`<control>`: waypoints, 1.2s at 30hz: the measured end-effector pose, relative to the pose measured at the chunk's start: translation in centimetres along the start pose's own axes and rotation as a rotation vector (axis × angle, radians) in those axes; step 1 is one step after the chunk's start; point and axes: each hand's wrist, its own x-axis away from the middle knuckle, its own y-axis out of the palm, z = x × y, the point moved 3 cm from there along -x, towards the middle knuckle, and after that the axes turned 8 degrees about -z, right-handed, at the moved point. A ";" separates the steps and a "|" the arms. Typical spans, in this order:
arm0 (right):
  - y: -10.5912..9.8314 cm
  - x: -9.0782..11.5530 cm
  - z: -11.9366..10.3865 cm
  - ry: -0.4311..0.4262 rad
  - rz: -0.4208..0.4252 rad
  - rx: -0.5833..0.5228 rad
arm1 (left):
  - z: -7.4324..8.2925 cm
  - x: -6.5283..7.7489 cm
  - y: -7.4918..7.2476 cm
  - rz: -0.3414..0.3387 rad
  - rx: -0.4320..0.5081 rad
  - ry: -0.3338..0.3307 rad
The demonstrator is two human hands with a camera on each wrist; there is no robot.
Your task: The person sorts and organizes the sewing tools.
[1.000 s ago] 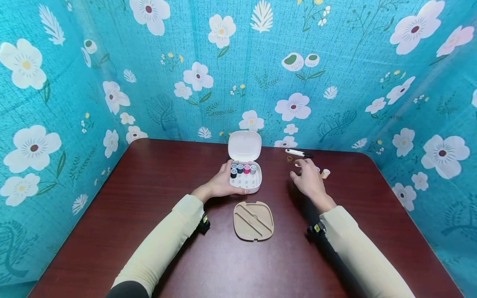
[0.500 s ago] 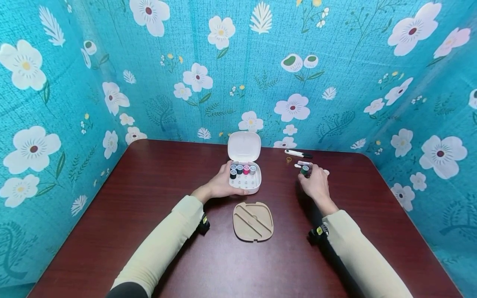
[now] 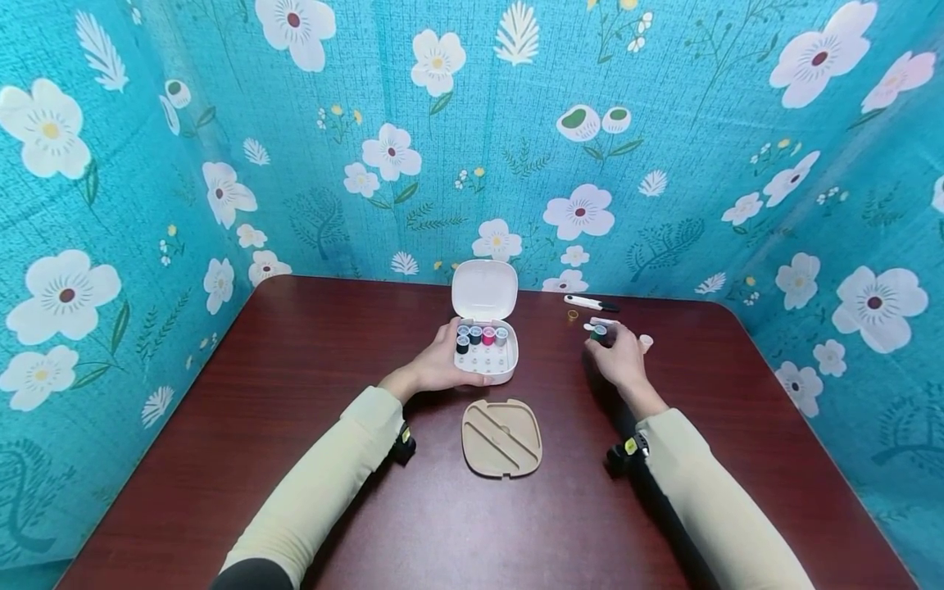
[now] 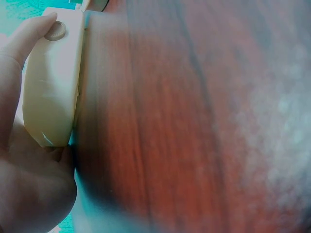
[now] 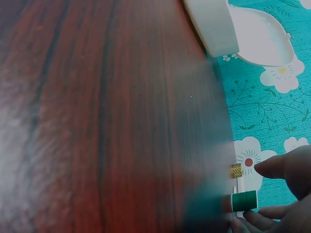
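Note:
My left hand (image 3: 435, 360) grips the left side of a white sewing box (image 3: 510, 367), its thumb along the front wall by a round button (image 4: 55, 31). The lid (image 3: 484, 288) stands up. Inside are several thread spools, among them a pink spool (image 3: 488, 335) and a black spool (image 3: 462, 344), beside bare pegs. To the right, my right hand (image 3: 623, 360) is at an upright green thread spool (image 5: 244, 200). Its fingers are close against the spool's side; whether they touch is unclear. The thumb (image 5: 274, 167) is apart from it.
A beige tray insert (image 3: 501, 438) lies in front of the box. Behind the right hand lie a white and black tool (image 3: 590, 303), a gold thimble ring (image 3: 573, 315) and a small clear case (image 3: 603, 320). A pale spool (image 3: 646, 341) is right of it.
My right hand has come down beside the green spool, which now shows between thumb and fingers. Over the last half second both shift slightly left. The left hand and box stay put.

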 end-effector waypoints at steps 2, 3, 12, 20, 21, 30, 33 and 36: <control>0.3 -0.2 0.0 0.015 -0.019 -0.056 | 0.0 0.0 0.0 -0.002 -0.003 -0.007; 0.4 -0.3 0.0 0.032 -0.029 -0.087 | 0.0 -0.1 0.0 -0.001 -0.007 -0.008; 1.2 -1.1 -0.1 0.119 0.000 -0.196 | 0.3 0.3 -0.1 0.007 0.002 0.007; 1.8 -1.5 -0.1 0.163 0.050 -0.285 | 0.0 0.0 0.0 -0.008 -0.013 -0.009; 1.8 -1.6 -0.1 0.159 0.052 -0.292 | 0.0 0.0 0.0 -0.010 -0.018 -0.010; 2.5 -1.9 -1.2 0.113 -0.074 -0.331 | 0.2 0.0 -0.3 -0.003 0.007 -0.005; 3.1 -1.8 -1.7 0.121 -0.164 -0.424 | 0.1 0.0 -0.2 -0.009 -0.001 -0.014; 3.7 -1.7 -2.1 0.112 -0.236 -0.526 | 0.1 0.1 -0.2 -0.007 0.009 -0.009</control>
